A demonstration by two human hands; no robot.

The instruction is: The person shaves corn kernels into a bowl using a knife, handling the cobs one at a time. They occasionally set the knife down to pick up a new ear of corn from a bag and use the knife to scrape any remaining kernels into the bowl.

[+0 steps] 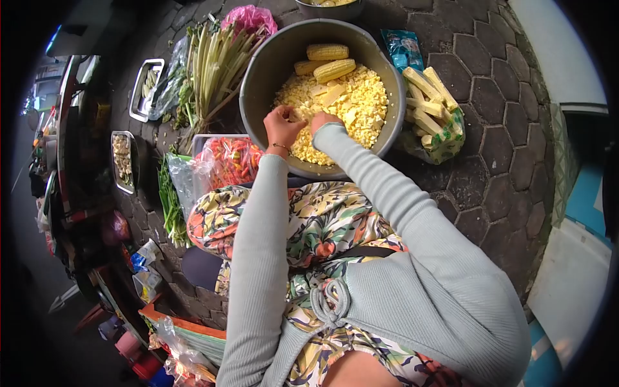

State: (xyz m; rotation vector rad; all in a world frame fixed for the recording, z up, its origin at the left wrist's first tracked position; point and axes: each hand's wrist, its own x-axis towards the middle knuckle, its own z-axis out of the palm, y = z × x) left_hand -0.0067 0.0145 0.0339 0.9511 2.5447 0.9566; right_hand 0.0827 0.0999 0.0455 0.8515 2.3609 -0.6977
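Note:
A large grey basin (255, 77) holds a heap of cut yellow corn kernels (364, 109). Three whole corn cobs (334, 70) lie on the kernels at the far side, with flat cut slabs of corn (333, 96) nearer the middle. Over the near left part of the heap, my left hand (284, 127) is closed, its fingertips pinched together. My right hand (324, 120) is close beside it, fingers curled down at the kernels and partly hidden. Whatever small piece is between the fingers, I cannot make out.
Stripped cobs (429, 106) fill a plastic bag right of the basin, below a blue packet (402, 49). To the left are leafy green stalks (216, 71), a bag of red chillies (229, 160), spring onions (169, 203) and two small trays (122, 161). Hexagonal pavers (496, 132) surround them.

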